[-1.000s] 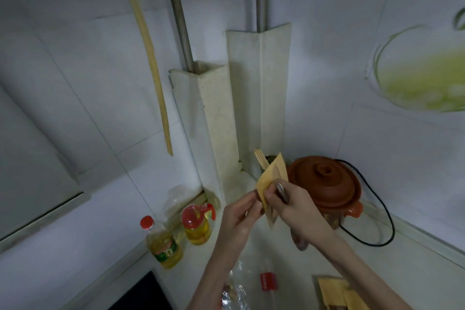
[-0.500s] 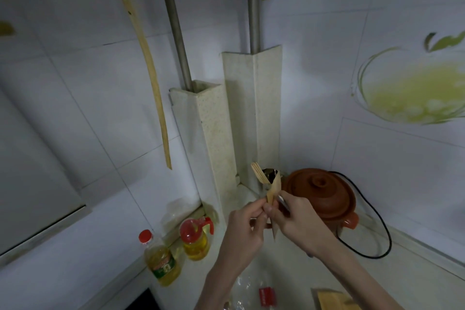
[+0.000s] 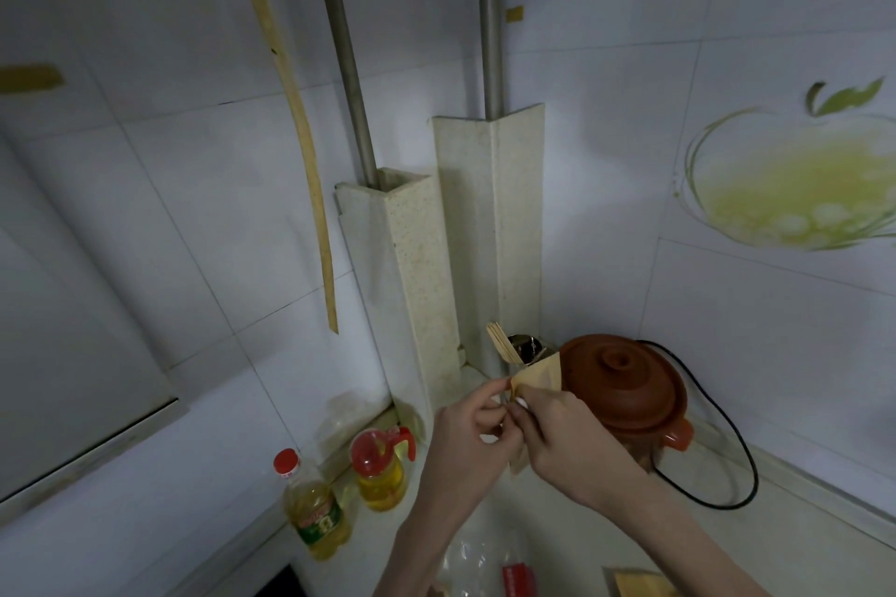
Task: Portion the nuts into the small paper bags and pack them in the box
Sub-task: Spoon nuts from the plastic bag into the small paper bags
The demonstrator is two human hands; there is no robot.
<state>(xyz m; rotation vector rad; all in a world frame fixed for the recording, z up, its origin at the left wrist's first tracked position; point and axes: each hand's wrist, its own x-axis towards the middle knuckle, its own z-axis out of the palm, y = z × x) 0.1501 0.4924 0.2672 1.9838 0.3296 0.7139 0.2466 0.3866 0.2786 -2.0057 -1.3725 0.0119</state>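
Observation:
Both hands hold one small brown paper bag point(image 3: 539, 374) up in front of me, above the counter. My left hand point(image 3: 472, 434) pinches the bag's left edge between thumb and fingers. My right hand point(image 3: 565, 434) grips the bag from the right, fingers curled round it; whether it also holds a spoon is hidden. A clear plastic bag with a red label point(image 3: 489, 570) lies on the counter below my arms, its contents hard to make out. More brown paper bags point(image 3: 640, 584) lie at the bottom edge.
A brown clay pot point(image 3: 625, 390) with a black cord point(image 3: 727, 446) stands in the corner just behind my hands. A cup of utensils point(image 3: 521, 349) sits beside it. Two oil bottles point(image 3: 317, 507) point(image 3: 380, 468) stand along the left wall. A dark hob edge point(image 3: 281, 584) shows bottom left.
The bag has turned from edge-on to a wider, opened shape between my hands. The spoon handle seen in my right hand earlier no longer shows. The camera has tilted slightly upward.

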